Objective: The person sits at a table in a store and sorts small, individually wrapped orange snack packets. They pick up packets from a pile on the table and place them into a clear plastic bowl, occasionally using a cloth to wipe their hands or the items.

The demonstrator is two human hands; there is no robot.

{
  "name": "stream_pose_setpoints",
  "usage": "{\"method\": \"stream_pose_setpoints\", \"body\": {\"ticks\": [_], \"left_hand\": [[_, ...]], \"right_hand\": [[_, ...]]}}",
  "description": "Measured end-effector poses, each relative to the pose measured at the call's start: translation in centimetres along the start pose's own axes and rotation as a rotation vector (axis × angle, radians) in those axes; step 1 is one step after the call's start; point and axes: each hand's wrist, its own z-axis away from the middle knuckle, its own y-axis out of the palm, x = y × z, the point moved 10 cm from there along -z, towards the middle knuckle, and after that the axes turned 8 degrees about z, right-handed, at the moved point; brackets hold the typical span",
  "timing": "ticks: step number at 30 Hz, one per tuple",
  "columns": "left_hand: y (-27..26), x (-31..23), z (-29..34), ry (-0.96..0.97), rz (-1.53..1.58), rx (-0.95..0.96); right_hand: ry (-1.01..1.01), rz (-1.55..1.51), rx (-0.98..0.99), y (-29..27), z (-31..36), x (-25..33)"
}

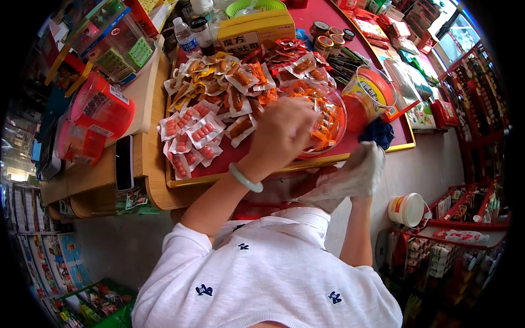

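My left hand (287, 128), with a pale green bangle (246, 177) above it, is over the near-left edge of a clear round tub (331, 128) of orange-wrapped snacks. Its fingers are curled; anything in them is hidden. To its left lie pink sausage packets (203, 131) and brown-orange snack packets (239, 101) in clear wrappers. At the table's front edge, my right hand (361, 192) grips a thin greyish-white sheet (350, 175), bag or cloth, which hides its fingers and slopes toward my lap. A dark blue bunched cloth (377, 134) sits just beyond.
The red table (402, 128) has a raised gold edge. On it stand a red bucket (367, 98), small jars (322, 44), a yellow box (257, 33) and a water bottle (185, 35). Left are red tubs (104, 106) and a phone (124, 163); a white bucket (406, 210) stands right.
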Motion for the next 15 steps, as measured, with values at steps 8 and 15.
{"method": "stream_pose_setpoints", "body": {"ticks": [8,15], "left_hand": [[-0.5,11.5,5.7,-0.831,-0.128,0.329],[-3.4,8.7,4.5,-0.878,-0.096,0.264]], "right_hand": [[0.380,-0.907,0.472,9.4,-4.2,-0.1],[0.501,-1.199,0.403,9.9,-3.3,-1.4]]}}
